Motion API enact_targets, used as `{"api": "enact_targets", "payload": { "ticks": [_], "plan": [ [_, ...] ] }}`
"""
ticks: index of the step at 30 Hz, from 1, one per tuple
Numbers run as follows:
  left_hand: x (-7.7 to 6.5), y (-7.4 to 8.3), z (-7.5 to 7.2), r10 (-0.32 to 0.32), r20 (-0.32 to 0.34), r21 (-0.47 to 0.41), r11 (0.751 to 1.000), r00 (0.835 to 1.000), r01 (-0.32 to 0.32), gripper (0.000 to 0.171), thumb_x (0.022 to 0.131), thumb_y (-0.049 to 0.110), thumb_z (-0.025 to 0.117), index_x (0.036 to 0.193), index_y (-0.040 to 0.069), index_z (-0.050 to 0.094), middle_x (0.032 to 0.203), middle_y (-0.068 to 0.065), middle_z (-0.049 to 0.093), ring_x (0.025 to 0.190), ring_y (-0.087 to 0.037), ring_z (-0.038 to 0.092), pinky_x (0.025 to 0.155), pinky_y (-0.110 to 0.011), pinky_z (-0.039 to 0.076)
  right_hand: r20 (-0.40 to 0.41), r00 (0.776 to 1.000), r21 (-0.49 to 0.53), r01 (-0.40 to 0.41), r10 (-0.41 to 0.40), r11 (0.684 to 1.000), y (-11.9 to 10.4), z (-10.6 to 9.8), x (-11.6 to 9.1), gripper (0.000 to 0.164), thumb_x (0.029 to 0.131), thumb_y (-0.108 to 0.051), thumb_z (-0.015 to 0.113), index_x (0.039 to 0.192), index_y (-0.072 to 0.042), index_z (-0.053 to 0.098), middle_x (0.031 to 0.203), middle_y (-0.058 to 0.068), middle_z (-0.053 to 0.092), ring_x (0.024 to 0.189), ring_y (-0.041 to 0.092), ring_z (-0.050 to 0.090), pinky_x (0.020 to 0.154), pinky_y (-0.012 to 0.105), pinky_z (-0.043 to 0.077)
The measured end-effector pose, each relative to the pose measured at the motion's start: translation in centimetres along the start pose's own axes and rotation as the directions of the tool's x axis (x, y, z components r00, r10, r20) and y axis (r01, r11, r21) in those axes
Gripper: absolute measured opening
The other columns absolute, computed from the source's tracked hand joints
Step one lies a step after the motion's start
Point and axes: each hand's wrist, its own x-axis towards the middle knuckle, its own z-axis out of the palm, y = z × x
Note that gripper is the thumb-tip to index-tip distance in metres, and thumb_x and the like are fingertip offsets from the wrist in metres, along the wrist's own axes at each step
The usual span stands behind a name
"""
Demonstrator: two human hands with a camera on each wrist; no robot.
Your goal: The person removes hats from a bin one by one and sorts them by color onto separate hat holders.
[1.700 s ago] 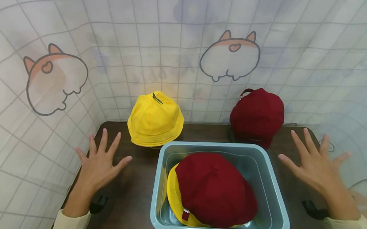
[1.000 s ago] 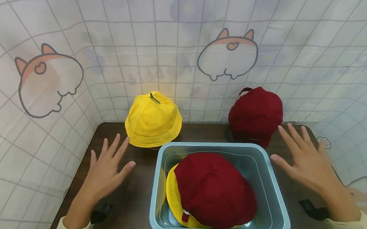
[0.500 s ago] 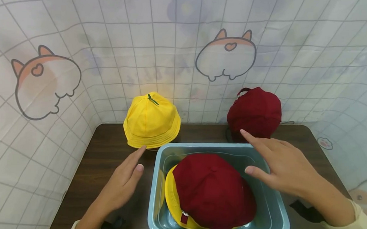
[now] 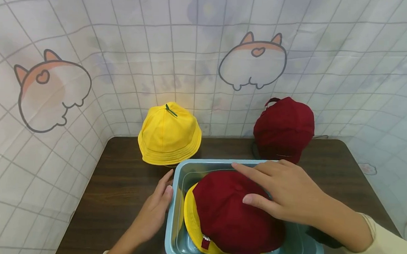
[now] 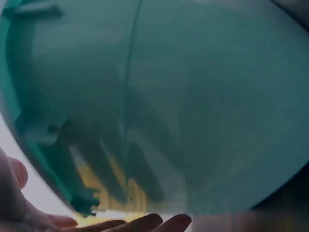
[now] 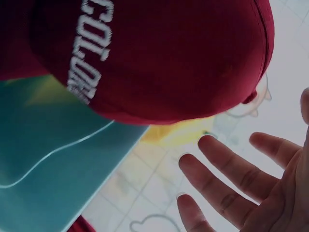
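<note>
A blue plastic basin (image 4: 308, 242) holds a dark red cap (image 4: 234, 214) lying over a yellow hat (image 4: 192, 216). My left hand (image 4: 153, 211) is at the basin's left outer wall, fingers extended along it; the left wrist view shows the fingertips right by that wall. Above the red cap hovers my right hand (image 4: 285, 193), thumb and fingers spread. In the right wrist view the right hand's fingers (image 6: 227, 193) hold nothing, apart from the red cap (image 6: 169, 63), which bears white lettering.
A yellow bucket hat (image 4: 169, 135) with a green sprout stands behind the basin at the left. Another dark red cap (image 4: 284, 126) stands at the back right. The brown table (image 4: 111, 176) meets a white gridded curtain (image 4: 142, 46) with cartoon animals.
My left hand has come in from the far left to the basin's side. My right hand has swept left from beside the basin to over the red cap. The hats stay put.
</note>
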Motion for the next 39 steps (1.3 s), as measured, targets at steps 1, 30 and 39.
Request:
{"api": "enact_targets", "payload": {
  "ticks": [1,30,39],
  "plan": [
    [0.0,0.1,0.2,0.002,-0.002,-0.006,1.000,1.000,-0.002,0.055,0.112,0.040,0.035,0.163,0.027,0.021,0.154,-0.004,0.049,0.130,-0.027,0.056,0.109,-0.052,0.047,0.002,1.000,-0.001,0.004,-0.004,1.000,-0.1,0.1,0.1,0.065,0.094,-0.060,0.062,0.153,-0.038,0.046,0.116,-0.015,0.071,0.106,0.006,0.064,0.085,0.039,0.055],
    [-0.3,-0.7,1.6,0.063,0.019,-0.021,0.998,0.998,-0.062,0.058,0.112,0.035,0.037,0.164,0.037,0.011,0.170,0.014,0.016,0.155,-0.019,0.025,0.120,-0.038,0.024,-0.063,0.988,0.109,0.148,-0.142,0.983,-0.6,2.2,0.9,0.032,0.087,-0.038,0.081,0.118,-0.032,0.074,0.091,-0.015,0.067,0.082,0.003,0.058,0.071,0.027,0.052],
    [0.1,-0.6,1.4,0.081,0.012,-0.006,0.997,0.997,-0.081,0.058,0.112,0.035,0.037,0.163,0.040,0.011,0.170,0.013,0.016,0.155,-0.018,0.024,0.118,-0.027,0.022,-0.175,0.969,0.122,0.196,-0.173,0.973,0.1,1.7,1.1,0.018,0.097,-0.042,0.069,0.110,-0.030,0.075,0.091,-0.018,0.068,0.083,0.001,0.058,0.075,0.028,0.051]
  ]
}}
